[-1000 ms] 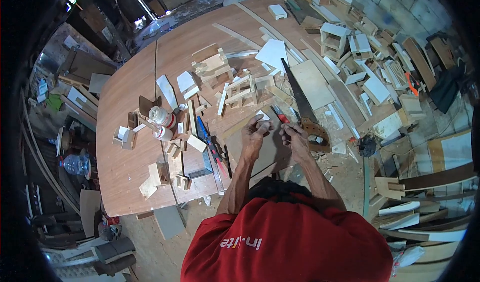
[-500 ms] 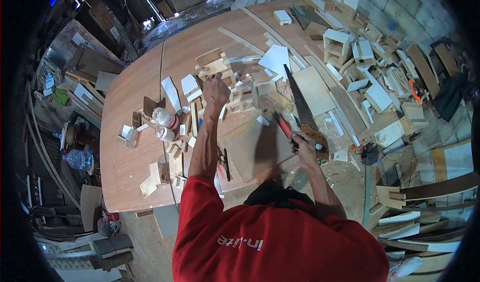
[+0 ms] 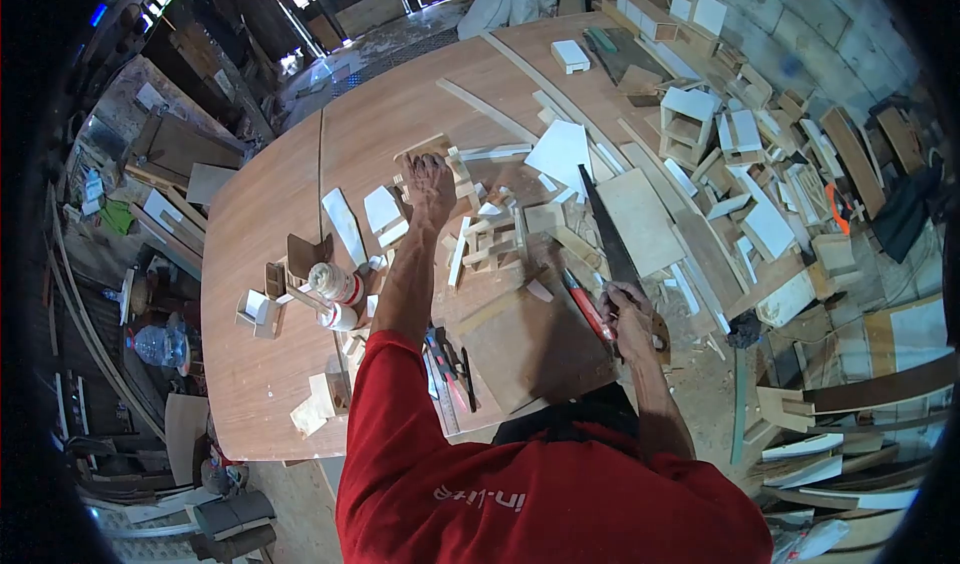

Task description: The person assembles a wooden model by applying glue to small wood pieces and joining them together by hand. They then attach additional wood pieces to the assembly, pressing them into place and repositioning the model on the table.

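Note:
My left hand [image 3: 430, 186], knuckles up, has its fingers closed over a small slotted wooden frame [image 3: 436, 143] of pale wood. A second slotted wooden frame [image 3: 492, 242] stands just right of that forearm. At the bench's near right, my right hand [image 3: 628, 316] is curled beside the handle of a handsaw [image 3: 612, 236], whose dark blade points away from me. Its fingers hide whatever they hold. Left of this hand lies a red-handled tool [image 3: 588, 304], close to a flat square board [image 3: 530, 349].
White glue bottles [image 3: 335, 289] stand left of my left arm. Pliers and a steel ruler [image 3: 443, 394] lie near the front edge. A plywood sheet [image 3: 640, 222] rests beyond the saw. Wooden offcuts and small boxes [image 3: 688, 124] pile up at the right.
The view has shifted, so the bench items sit lower in the picture. My right hand has come nearer to me beside the saw handle. My left hand stays at the frame.

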Motion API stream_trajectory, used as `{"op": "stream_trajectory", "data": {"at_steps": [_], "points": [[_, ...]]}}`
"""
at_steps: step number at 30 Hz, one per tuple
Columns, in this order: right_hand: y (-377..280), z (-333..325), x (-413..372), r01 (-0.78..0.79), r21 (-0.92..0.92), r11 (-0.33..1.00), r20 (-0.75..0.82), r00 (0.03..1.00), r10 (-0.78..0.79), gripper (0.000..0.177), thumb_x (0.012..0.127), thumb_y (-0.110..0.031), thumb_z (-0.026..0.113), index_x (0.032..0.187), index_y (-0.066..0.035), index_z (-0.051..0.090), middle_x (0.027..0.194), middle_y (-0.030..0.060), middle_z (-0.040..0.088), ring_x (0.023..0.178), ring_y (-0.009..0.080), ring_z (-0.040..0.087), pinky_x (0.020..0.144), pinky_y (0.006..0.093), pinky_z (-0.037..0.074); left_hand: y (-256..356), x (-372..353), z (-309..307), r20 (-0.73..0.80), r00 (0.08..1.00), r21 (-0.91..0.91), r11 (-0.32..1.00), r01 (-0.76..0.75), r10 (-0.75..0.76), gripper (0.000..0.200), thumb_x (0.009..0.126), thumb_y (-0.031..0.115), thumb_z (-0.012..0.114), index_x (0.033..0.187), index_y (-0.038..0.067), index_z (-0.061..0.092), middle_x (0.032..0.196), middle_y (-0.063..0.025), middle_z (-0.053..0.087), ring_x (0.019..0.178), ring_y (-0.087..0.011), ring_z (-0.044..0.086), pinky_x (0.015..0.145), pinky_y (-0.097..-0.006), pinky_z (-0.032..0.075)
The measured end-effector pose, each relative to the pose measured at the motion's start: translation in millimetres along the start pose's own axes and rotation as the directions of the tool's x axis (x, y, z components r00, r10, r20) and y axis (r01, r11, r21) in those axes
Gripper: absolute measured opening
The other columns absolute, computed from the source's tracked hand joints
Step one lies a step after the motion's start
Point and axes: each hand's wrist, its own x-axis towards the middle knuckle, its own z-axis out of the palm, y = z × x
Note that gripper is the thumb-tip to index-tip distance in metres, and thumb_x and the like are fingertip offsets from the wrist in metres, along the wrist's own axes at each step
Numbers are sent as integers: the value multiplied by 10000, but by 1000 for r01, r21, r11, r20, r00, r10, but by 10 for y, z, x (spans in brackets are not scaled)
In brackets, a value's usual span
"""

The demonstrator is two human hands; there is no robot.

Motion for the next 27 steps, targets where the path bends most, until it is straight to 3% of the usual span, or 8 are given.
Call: {"op": "stream_trajectory", "data": {"at_steps": [6, 7, 11, 13, 20, 22, 27], "points": [[-64, 159, 279, -6, -33, 999, 11, 1000, 6, 110, 877, -131, 633, 924, -31, 629, 743, 31, 615, 575, 70, 516, 504, 193, 408, 11, 67, 124, 26, 999, -52, 998, 28, -26, 431, 770, 138, 535, 1160, -45, 521, 1011, -189, 605, 1030, -315, 577, 1069, -491, 278], [-64, 173, 316, -10, -31, 999, 12, 1000, 11, 110, 877, -131, 633, 924, -31, 629, 743, 31, 615, 575, 70, 516, 504, 193, 408, 2, 87, 139, 106, 994, -85, 996, 41, -32, 469, 779, 138, 528, 1202, -63, 494, 1045, -194, 599, 1067, -322, 563, 1071, -473, 291], [-53, 222, 398, -26, -61, 998, 41, 999, 29, 93, 874, -130, 625, 931, -58, 640, 748, 2, 607, 583, 58, 511, 508, 191, 409, -8, 82, 245, 112, 993, -49, 998, 44, -38, 466, 775, 137, 536, 1196, -60, 499, 1055, -199, 593, 1057, -326, 563, 1053, -487, 309], [-35, 228, 430, -31, -70, 997, 48, 998, 34, 96, 874, -132, 626, 934, -58, 643, 747, 0, 607, 583, 55, 512, 510, 188, 411, -28, 78, 348, 39, 999, -43, 999, 5, -4, 460, 760, 136, 551, 1174, -59, 510, 1045, -200, 593, 1043, -326, 563, 1027, -488, 333], [-22, 259, 485, -66, -86, 994, 50, 996, 70, 96, 879, -124, 618, 943, -56, 641, 744, 2, 608, 586, 55, 520, 515, 175, 418, -31, 133, 408, 133, 991, -80, 997, 24, -14, 491, 761, 146, 593, 1200, -54, 504, 1135, -190, 570, 1079, -298, 550, 1024, -442, 317], [-15, 260, 495, -67, -89, 994, 45, 996, 71, 97, 880, -121, 616, 946, -54, 639, 745, 3, 609, 588, 55, 521, 515, 177, 420, -23, 162, 317, 223, 975, -65, 998, 29, -14, 458, 760, 146, 591, 1178, -31, 531, 1139, -181, 571, 1079, -303, 548, 998, -437, 336], [8, 253, 524, -70, -68, 995, 34, 997, 72, 108, 882, -115, 619, 943, -29, 639, 732, 12, 619, 568, 49, 514, 491, 181, 400, -26, 147, 319, 159, 987, -171, 985, 32, -4, 442, 724, 69, 586, 1155, -5, 518, 1095, -197, 567, 1036, -333, 557, 921, -457, 396]]}}
